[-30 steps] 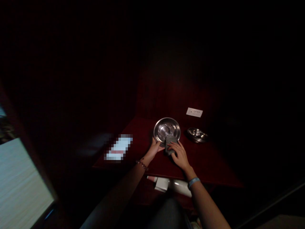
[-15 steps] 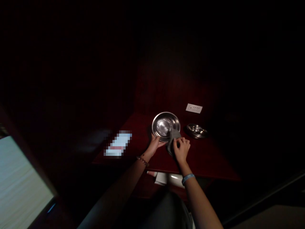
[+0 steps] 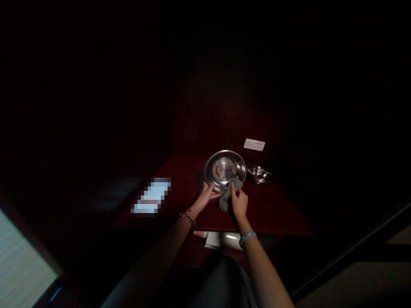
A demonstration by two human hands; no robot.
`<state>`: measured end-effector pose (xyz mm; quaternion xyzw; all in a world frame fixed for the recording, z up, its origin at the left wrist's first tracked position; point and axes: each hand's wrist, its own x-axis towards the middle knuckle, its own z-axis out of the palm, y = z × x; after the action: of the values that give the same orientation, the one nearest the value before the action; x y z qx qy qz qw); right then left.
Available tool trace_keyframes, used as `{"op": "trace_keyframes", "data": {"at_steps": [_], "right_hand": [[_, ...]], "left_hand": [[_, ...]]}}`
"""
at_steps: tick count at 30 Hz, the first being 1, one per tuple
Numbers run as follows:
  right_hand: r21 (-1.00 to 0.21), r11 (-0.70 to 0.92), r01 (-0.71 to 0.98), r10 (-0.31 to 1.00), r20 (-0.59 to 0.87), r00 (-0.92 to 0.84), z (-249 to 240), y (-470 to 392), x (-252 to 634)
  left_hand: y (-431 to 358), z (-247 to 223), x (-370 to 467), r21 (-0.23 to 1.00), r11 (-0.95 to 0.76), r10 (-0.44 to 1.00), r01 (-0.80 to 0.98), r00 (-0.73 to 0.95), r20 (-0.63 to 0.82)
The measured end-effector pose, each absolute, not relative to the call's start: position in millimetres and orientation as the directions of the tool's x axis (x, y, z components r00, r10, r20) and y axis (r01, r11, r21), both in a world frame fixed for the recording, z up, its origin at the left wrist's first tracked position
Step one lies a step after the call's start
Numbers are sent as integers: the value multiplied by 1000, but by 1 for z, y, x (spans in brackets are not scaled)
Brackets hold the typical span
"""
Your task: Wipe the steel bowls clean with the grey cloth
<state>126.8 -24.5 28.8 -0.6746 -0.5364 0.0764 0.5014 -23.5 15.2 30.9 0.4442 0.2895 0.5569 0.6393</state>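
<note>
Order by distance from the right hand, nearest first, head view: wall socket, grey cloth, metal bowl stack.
1. Grey cloth: held in the right hand.
2. Metal bowl stack: beyond the hand, to its right.
3. Wall socket: farther back, above the stack in view.

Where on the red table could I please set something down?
Bare tabletop shows between the pixelated patch and the left hand, and nearer than the stacked bowls, right of the right hand. Crowded: around the held bowl and cloth.
</note>
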Motion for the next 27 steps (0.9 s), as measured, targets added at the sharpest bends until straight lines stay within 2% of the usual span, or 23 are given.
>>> {"op": "trace_keyframes", "data": {"at_steps": [3, 7, 12, 15, 21, 27], "right_hand": [[-835, 292, 467, 757, 500, 421, 24, -21, 126], [-895, 390, 216, 789, 446, 423, 19, -15, 124], [-944, 312, -109, 903, 259, 342, 12, -6, 128], [-942, 245, -231, 934, 164, 318, 8, -3, 133], [-943, 245, -228, 906, 138, 401, 3, 3, 137], [-947, 299, -120, 866, 217, 451, 4, 3, 141]], "left_hand": [[17, 30, -21, 884, -84, 966, -460, 180, 186], [20, 28, -20, 881, -188, 950, -435, 146, 275], [27, 18, -20, 903, -238, 933, -357, 173, 315], [31, 11, -19, 906, -272, 913, -323, 211, 349], [34, 6, -18, 911, -318, 903, -265, 210, 376], [35, 9, -17, 902, -388, 899, -188, 140, 415]]}}
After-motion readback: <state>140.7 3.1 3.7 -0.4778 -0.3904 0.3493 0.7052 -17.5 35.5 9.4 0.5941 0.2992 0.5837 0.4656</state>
